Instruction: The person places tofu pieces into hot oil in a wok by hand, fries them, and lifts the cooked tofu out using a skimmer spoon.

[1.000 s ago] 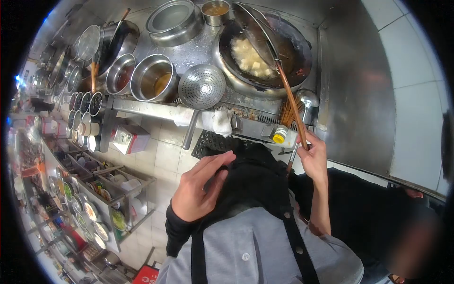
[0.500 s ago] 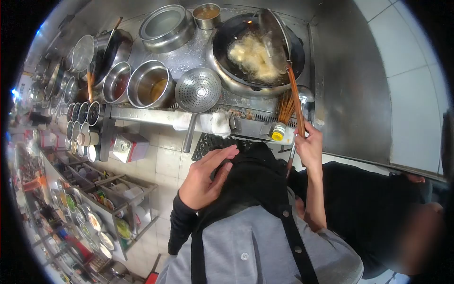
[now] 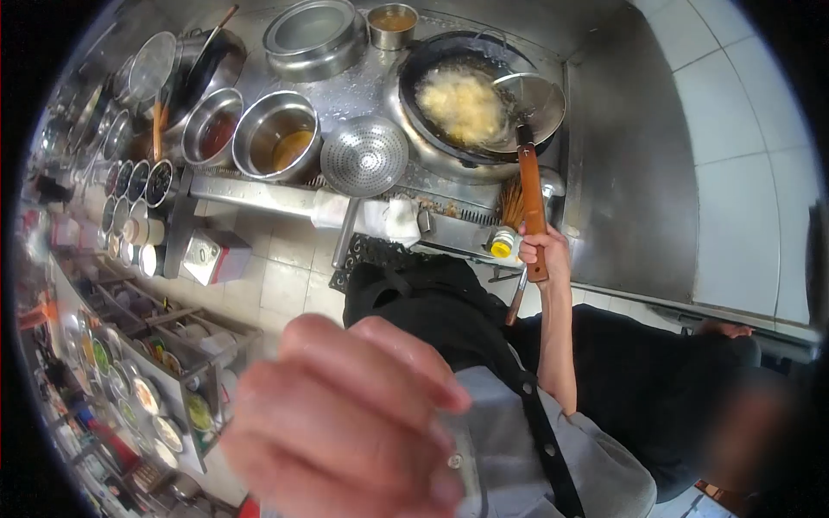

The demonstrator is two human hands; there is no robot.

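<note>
My right hand (image 3: 548,252) grips the wooden handle of a round metal strainer (image 3: 544,108). The strainer's bowl lies tilted over the right side of a black wok (image 3: 416,112). Pale yellow pieces of food (image 3: 460,104) bubble in the wok, left of the strainer. Close to the camera, large and blurred, is my left hand (image 3: 345,423), fingers curled in and nothing visible in them. Just left of my right hand stands a bamboo brush (image 3: 511,203) beside a yellow-capped container (image 3: 501,243).
A perforated skimmer (image 3: 364,155) rests on the stove's front edge, by a white cloth (image 3: 393,223). Pots of liquid (image 3: 276,142) stand left of it, with a lidded pot (image 3: 315,39) behind. Another person in black (image 3: 656,388) is at my right. Shelves with dishes (image 3: 203,345) stand left.
My left hand has risen towards the camera and its fingers have curled. My right hand has turned the strainer, whose bowl has tipped down and right over the wok's edge.
</note>
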